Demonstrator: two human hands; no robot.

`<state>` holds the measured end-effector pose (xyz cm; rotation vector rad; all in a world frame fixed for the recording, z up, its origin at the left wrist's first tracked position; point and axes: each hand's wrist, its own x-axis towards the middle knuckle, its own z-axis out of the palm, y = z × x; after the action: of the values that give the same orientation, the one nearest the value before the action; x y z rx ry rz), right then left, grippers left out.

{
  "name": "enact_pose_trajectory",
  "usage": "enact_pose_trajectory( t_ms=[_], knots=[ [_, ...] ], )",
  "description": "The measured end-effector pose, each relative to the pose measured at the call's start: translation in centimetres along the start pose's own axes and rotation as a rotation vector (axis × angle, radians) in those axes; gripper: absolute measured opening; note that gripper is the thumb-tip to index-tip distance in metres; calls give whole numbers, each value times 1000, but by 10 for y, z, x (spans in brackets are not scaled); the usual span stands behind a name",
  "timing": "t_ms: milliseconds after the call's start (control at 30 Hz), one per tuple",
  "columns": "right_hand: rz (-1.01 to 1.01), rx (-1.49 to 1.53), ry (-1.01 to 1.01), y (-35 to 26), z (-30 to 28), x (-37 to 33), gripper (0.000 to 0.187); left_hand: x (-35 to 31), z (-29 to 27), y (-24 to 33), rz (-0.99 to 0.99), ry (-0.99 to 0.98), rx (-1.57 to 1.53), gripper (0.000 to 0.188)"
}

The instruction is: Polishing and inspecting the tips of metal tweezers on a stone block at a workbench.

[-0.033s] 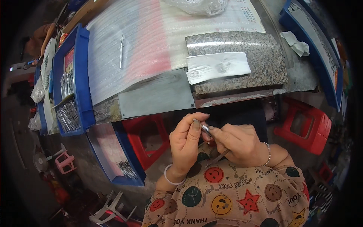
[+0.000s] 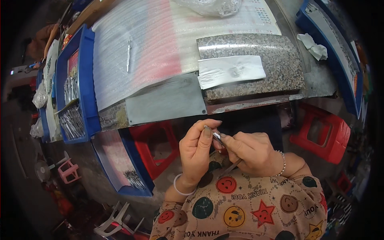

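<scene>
In front of my chest, my left hand (image 2: pixel 197 146) is closed, pinching a slim, shiny metal piece (image 2: pixel 217 137) between thumb and fingers. My right hand (image 2: pixel 253 153) meets it from the right, closed, with its thumb and forefinger at the near end of that piece. A flat greyish strip (image 2: pixel 231 167) sticks out below the right fingers, toward my shirt; its other end is hidden in that hand. The exact kind of either item cannot be made out. A similar slim metal instrument (image 2: pixel 128 54) lies on the foam sheet (image 2: pixel 156 48) on the bench.
A folded white cloth (image 2: pixel 250 69) rests on a speckled stone block (image 2: pixel 280 56), right of a grey plate (image 2: pixel 166 102). Blue trays (image 2: pixel 89 80) of metal instruments stand left; another blue tray (image 2: pixel 334 44) is right. Red stools (image 2: pixel 338 136) are under and beside the bench.
</scene>
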<state>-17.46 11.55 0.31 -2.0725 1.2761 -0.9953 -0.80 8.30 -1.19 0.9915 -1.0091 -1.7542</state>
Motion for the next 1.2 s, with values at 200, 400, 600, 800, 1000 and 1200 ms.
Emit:
enact_pose_trajectory(
  t_ms=[200,400,600,800,1000,1200],
  knots=[
    [-65,-30,141,4,12,7,39,6,-4,1,-17,9,-133,22],
    [-120,-103,74,13,-31,27,36,28,-3,32,-80,-207,-26,14],
    [-118,-265,170,15,-81,66,27,71,3,41,164,-180,93,9],
    [47,-118,403,30,-84,77,63,115,1,28,352,-28,257,7],
    [155,-22,270,39,-75,82,63,124,-2,17,337,-15,339,7],
    [197,38,227,41,-75,96,47,127,-3,21,647,-12,851,8]
  ],
)
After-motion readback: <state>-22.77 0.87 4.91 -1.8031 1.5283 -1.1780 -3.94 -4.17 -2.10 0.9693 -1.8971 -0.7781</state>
